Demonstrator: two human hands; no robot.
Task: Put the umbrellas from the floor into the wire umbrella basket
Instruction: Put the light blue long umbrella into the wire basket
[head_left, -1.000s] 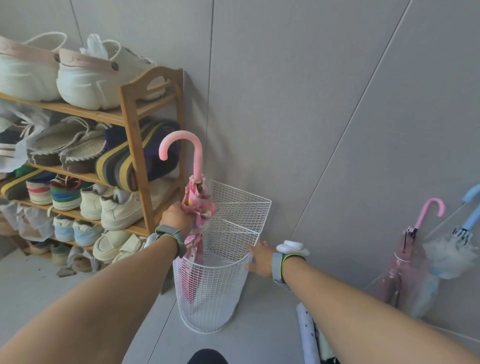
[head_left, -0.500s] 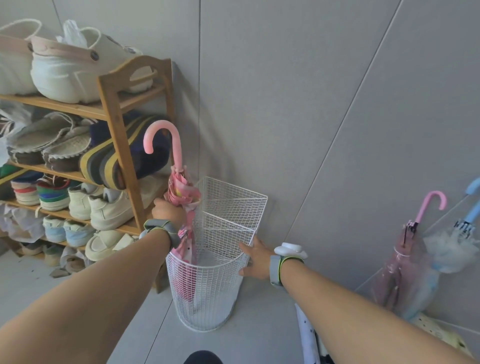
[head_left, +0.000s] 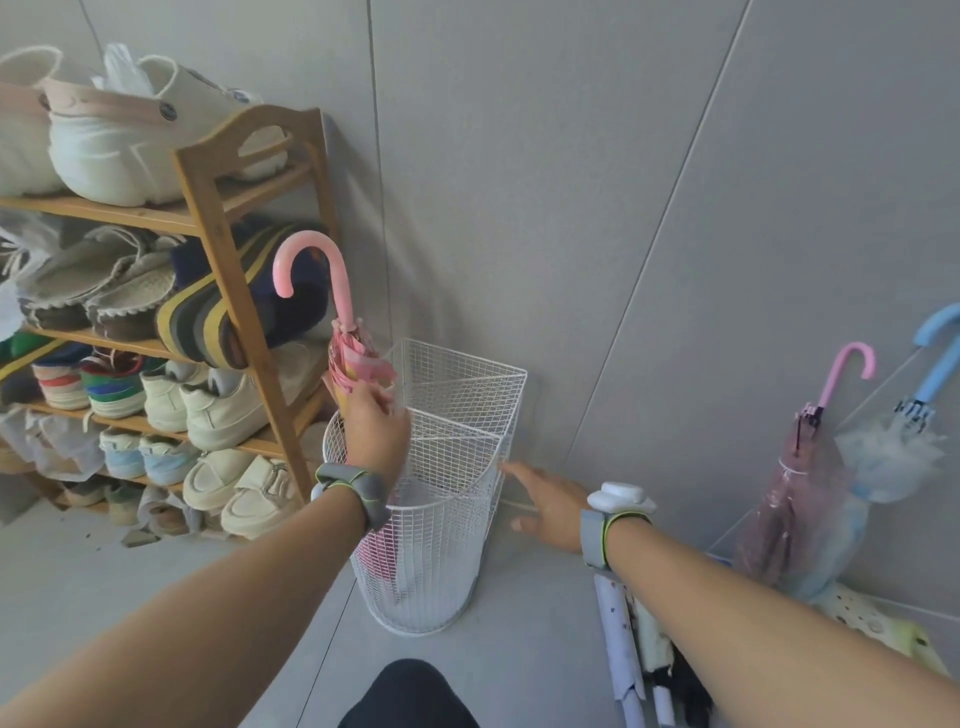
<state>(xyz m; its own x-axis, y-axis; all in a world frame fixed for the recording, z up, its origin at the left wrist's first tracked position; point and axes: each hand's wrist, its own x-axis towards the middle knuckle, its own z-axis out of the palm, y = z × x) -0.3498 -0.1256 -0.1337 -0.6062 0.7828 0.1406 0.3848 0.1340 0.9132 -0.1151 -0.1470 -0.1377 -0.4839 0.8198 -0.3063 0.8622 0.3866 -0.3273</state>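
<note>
Pink umbrella (head_left: 358, 364) standing in basket (head_left: 457, 499), crook up, left hand (head_left: 376, 434) against its folded canopy, grip unclear through blur, right hand (head_left: 545, 506) fingers straight, just beside basket's right wall

- There is a single view, from a wide-angle camera worn on the person's head.
- It faces forward and down towards the foot of a grey wall (head_left: 571, 156), taking in the floor (head_left: 104, 571) from above.
- Both forearms enter from the bottom corners. The left hand (head_left: 376, 431) and right hand (head_left: 545, 512) lie near mid-frame, at arm's reach from the lens.
- The wire basket (head_left: 467, 374) stands between the hands, at the centre.
- The shoe rack (head_left: 208, 171) fills the frame left of the left hand, its posts leaning with the lens.
</note>
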